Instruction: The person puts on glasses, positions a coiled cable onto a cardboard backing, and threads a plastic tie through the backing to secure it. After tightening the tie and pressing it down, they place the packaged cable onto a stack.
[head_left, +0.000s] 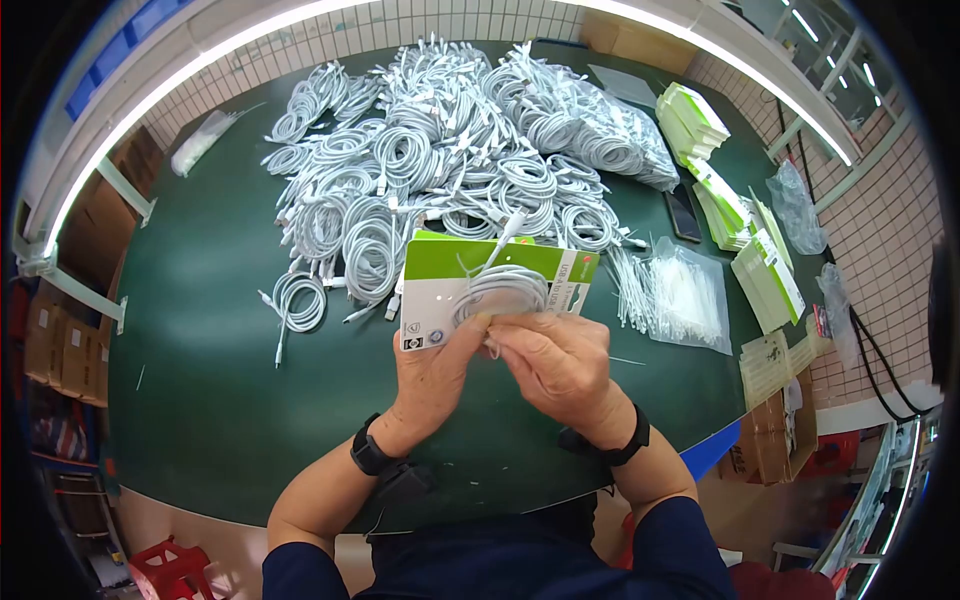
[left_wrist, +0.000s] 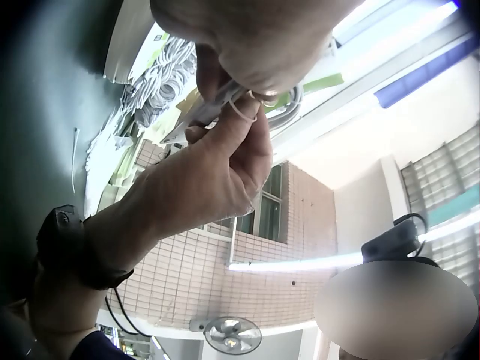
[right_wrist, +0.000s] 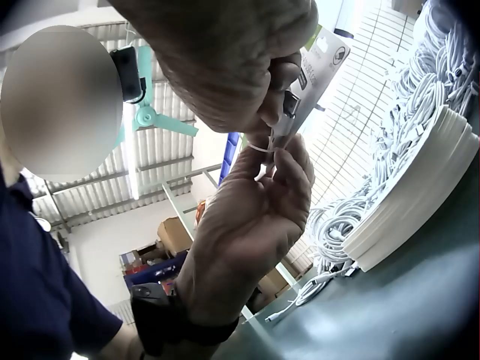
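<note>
Both hands meet at the lower edge of a green and white packaging card (head_left: 425,305) held above the table. My left hand (head_left: 430,385) grips the card from below, thumb over a coiled white cable (head_left: 515,285) that lies against its face. A white plug (head_left: 510,228) sticks up past the card's top edge. Close beside, my right hand (head_left: 565,365) has its fingers curled and pinches a thin white zip tie (right_wrist: 261,148) at the coil's lower side. The tie loops out between the fingertips in both wrist views.
A large heap of coiled white cables (head_left: 400,160) covers the far table. One separate coil (head_left: 297,303) lies left. Zip ties in a clear bag (head_left: 690,300), a phone (head_left: 684,213) and stacks of green-white cards (head_left: 768,280) stand right. A card stack (right_wrist: 420,195) shows before the heap.
</note>
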